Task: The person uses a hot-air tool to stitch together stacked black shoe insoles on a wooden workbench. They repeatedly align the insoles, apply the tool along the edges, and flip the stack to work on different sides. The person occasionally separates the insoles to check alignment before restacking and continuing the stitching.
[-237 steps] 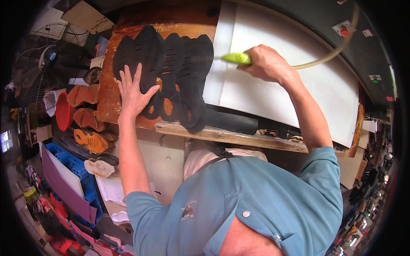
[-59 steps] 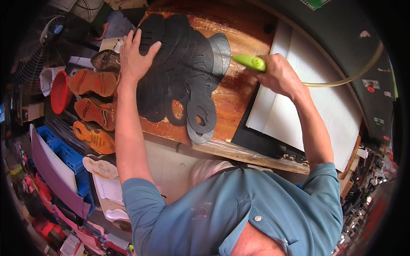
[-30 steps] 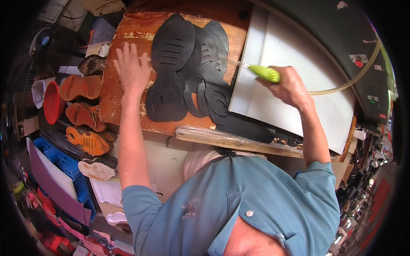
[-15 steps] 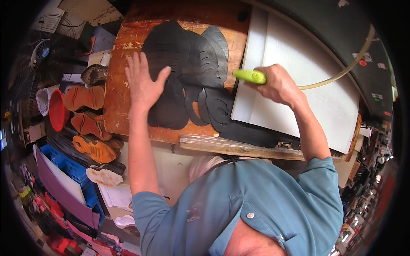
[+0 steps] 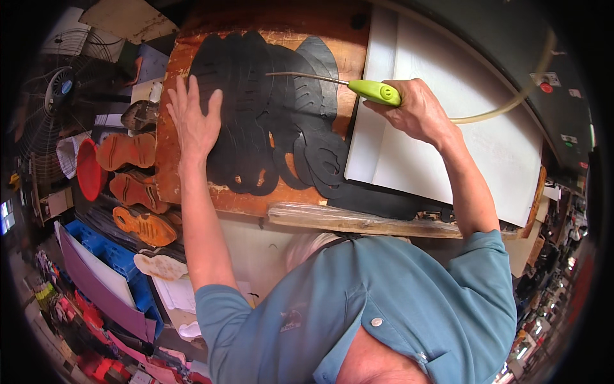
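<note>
Since the frame half a second back the left hand has slid up and left on the pile, and the right hand has lifted the tool so its thin metal nozzle now reaches out over the soles instead of tucking against their edge.

Left hand lies flat, fingers spread and released, pressing on the black rubber soles, gripping nothing. The soles are fanned out overlapping on the worn wooden table, their right edge just beside the white board.

Right hand is clenched round the green-handled tool; a pale hose runs from it off to the right. Nozzle tip sits over the upper middle of the pile; touching or not, cannot tell.

Step in hand looks like working the nozzle across the sole surfaces while the left hand pins them. Next move likely needs the left hand to hold steady or shift a sole while the tip sweeps further left.

Orange soles are stacked off to the left, a fan beyond.
</note>
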Motion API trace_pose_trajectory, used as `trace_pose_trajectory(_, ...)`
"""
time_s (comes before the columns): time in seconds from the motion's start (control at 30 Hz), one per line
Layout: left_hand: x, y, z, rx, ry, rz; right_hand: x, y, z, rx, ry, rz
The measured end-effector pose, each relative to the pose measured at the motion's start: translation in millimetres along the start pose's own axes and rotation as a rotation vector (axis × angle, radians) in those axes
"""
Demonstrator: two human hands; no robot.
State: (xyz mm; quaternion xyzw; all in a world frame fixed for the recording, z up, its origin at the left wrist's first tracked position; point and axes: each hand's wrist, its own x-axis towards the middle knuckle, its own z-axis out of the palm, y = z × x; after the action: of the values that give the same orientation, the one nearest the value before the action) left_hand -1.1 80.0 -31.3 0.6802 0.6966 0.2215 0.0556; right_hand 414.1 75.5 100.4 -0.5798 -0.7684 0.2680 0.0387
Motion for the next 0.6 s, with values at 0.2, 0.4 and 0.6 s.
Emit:
trace_pose_trajectory(0.2, 7, -6, -10, 0.105, -0.034, 0.036, -9, 2, 0, -0.056, -0.09, 0.006)
trace_pose_trajectory(0.4, 5, -30, -18, 0.097, -0.029, -0.028, -17, 4, 3, -0.06, -0.093, -0.091)
trace_pose_trajectory(0.6, -2, -36, -19, 0.054, -0.004, 0.074, -25, 2, 8, -0.065, -0.161, -0.192)
